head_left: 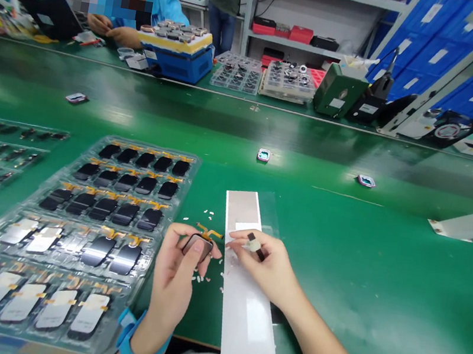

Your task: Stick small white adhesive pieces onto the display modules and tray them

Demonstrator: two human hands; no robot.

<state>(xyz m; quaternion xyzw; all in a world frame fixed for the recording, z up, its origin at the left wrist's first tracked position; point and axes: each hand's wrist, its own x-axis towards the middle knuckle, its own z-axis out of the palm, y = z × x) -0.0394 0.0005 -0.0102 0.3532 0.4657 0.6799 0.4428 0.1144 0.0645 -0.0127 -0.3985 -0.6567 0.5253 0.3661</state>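
My left hand (177, 269) grips a small display module (201, 247), its grey back up and its orange flex cable (208, 233) pointing away from me. Just to the right, my right hand (269, 266) is closed over a long white backing sheet (241, 315). A short dark tool with a pale band (256, 246) sticks up from its fingers; the tool's tip cannot be made out. Those fingertips are close to the sheet's left edge. Tiny white scraps (201, 279) lie scattered on the green bench between the hands and the sheet.
On my left, a clear plastic tray (196, 164) holds rows of display modules, some dark side up, some whitish. Smaller clear trays (23, 134) with parts lie beyond it. Watch-like cases (263, 155) are spaced along the green belt. Across it, a person in blue (165, 4) works beside a blue box (182, 64).
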